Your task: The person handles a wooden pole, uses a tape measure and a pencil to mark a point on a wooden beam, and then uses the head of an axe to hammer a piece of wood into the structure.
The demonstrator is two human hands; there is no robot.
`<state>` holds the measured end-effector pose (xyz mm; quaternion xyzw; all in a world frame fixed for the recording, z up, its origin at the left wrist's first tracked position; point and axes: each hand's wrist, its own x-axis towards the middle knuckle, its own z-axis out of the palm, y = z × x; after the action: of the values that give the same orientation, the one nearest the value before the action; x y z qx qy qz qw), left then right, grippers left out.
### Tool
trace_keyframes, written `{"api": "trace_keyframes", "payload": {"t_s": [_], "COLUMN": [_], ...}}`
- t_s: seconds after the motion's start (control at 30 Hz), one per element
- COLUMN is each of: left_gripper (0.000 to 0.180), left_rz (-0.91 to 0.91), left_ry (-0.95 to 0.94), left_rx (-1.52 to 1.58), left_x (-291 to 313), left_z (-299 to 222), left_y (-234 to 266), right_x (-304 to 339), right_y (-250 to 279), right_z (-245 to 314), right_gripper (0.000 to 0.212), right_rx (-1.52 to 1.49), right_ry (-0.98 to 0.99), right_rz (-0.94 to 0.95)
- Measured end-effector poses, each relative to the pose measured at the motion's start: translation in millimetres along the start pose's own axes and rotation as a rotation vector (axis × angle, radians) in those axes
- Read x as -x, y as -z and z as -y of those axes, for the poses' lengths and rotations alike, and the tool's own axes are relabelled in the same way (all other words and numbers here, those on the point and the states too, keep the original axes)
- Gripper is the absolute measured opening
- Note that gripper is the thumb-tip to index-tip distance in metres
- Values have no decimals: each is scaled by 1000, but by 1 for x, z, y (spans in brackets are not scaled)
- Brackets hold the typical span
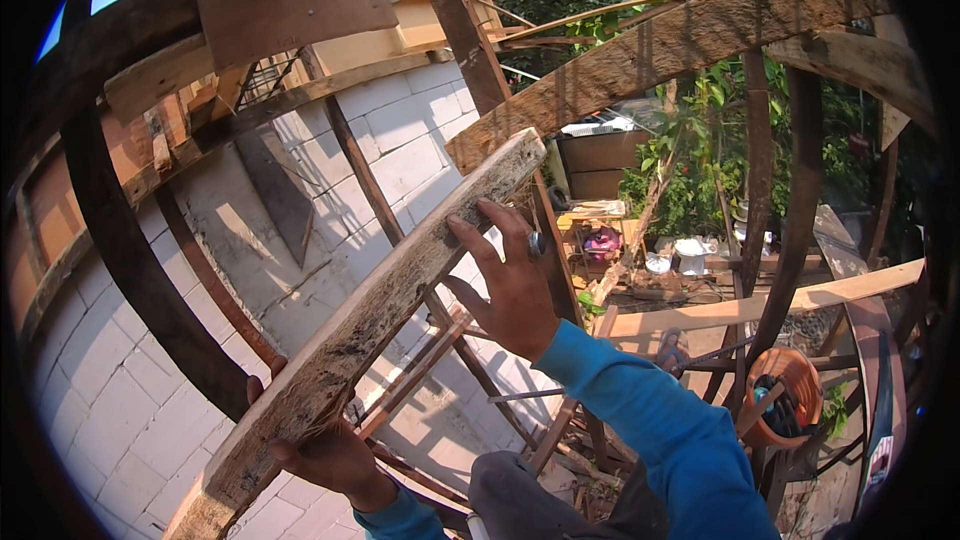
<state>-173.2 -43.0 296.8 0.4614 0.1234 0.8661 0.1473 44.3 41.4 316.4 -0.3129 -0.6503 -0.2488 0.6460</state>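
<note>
A long, rough-sawn wooden beam (345, 325) slants across the view, from the lower left up to the middle. Around its lower part my left hand (338, 462) is closed, with fingertips showing over the far edge and the thumb on the near side. Higher up, my right hand (508, 285) holds the near side; its fingertips press on the beam and its thumb is at the lower edge. A ring is on one finger. Just beyond the beam's upper end lies the lower end of another rough beam (650, 55); whether they touch I cannot tell.
A pale block wall (410, 145) stands behind the dark upright posts (130, 250) on the left. At the lower right hangs or stands an orange bucket (800, 390) with tools inside, below a light plank (760, 305). My knee (505, 490) shows at the bottom, above the ground.
</note>
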Motion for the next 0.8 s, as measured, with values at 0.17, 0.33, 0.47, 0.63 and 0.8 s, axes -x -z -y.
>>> {"api": "trace_keyframes", "payload": {"t_s": [0.17, 0.33, 0.47, 0.63, 0.8], "left_gripper": [75, 70, 70, 70, 68], "left_rz": [26, 70, 165, 204, 184], "left_ry": [13, 77, 220, 291, 268], "left_rx": [8, -2, 118, 185, 176], "left_x": [-2, 6, 14, 17, 22], "left_z": [3, 14, 39, 50, 54], "left_y": [9, 4, -9, -15, -23], "right_x": [-8, 14, 28, 32, 35], "right_y": [-4, -6, -5, -1, 4], "right_z": [5, -5, -31, -44, -50], "right_gripper": [68, 66, 66, 65, 67], "right_rx": [7, 48, 125, 184, 166], "right_ry": [-6, -72, -170, -193, -250], "right_rz": [69, 105, 162, 190, 196]}}
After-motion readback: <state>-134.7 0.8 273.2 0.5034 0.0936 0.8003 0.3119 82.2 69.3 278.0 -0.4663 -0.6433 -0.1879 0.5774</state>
